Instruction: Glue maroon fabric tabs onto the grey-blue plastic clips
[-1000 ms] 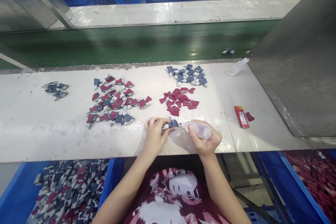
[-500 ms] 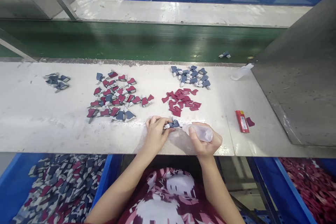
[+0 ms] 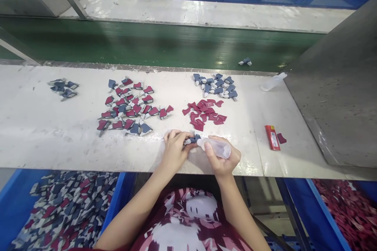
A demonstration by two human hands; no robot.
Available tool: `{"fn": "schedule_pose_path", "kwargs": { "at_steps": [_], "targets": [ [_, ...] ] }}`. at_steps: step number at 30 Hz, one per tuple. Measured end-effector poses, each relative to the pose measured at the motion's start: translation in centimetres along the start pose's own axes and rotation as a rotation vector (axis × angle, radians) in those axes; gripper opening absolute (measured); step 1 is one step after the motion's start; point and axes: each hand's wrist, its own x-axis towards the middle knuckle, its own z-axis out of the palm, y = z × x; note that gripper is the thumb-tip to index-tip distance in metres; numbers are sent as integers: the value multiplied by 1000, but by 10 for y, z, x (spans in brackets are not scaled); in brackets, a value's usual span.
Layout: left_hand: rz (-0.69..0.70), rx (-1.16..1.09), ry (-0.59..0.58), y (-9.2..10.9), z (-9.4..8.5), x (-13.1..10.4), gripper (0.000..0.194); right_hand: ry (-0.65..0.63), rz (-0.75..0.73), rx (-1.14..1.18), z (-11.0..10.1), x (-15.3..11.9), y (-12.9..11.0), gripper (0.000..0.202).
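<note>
My left hand point(image 3: 176, 147) pinches a small blue and grey plastic part point(image 3: 193, 139) just above the white worktable point(image 3: 247, 119). A translucent squeeze bottle point(image 3: 217, 148) is gripped in my right hand point(image 3: 224, 157), tilted so that its tip meets the blue part; whether any liquid comes out cannot be seen. Beyond my hands lies a pile of flat dark-red pieces point(image 3: 203, 113). Behind that pile sits a cluster of blue and grey parts point(image 3: 218, 86). To the left, many parts with red faces point(image 3: 129, 113) are spread in a group, a few of them blue.
A red box point(image 3: 272, 138) and a single red piece point(image 3: 282, 138) lie at right. Another translucent bottle point(image 3: 273, 82) rests by the metal panel point(image 3: 338, 86). A green conveyor belt point(image 3: 147, 45) carries one part point(image 3: 245, 61). Full blue bins point(image 3: 113, 200) stand below the table.
My right hand has moved left, bringing the bottle tip onto the blue part. My left hand keeps its hold. The part on the conveyor has shifted left.
</note>
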Motion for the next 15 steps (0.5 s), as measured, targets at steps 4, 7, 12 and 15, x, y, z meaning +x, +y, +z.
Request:
{"fn": "schedule_pose_path", "kwargs": {
  "at_steps": [4,7,12,15],
  "targets": [
    [6,0,6,0,0,0,13,6,-1,17,2,0,1,15],
    [11,1,7,-1,0,-1,14,16,4,48,3,0,1,14],
    [19,6,20,-1,-1,-1,17,46,95,72,-2,-4,7,16],
    [24,22,-1,0,0,-2,16,140,223,78,-10,-1,18,23]
  ]
}}
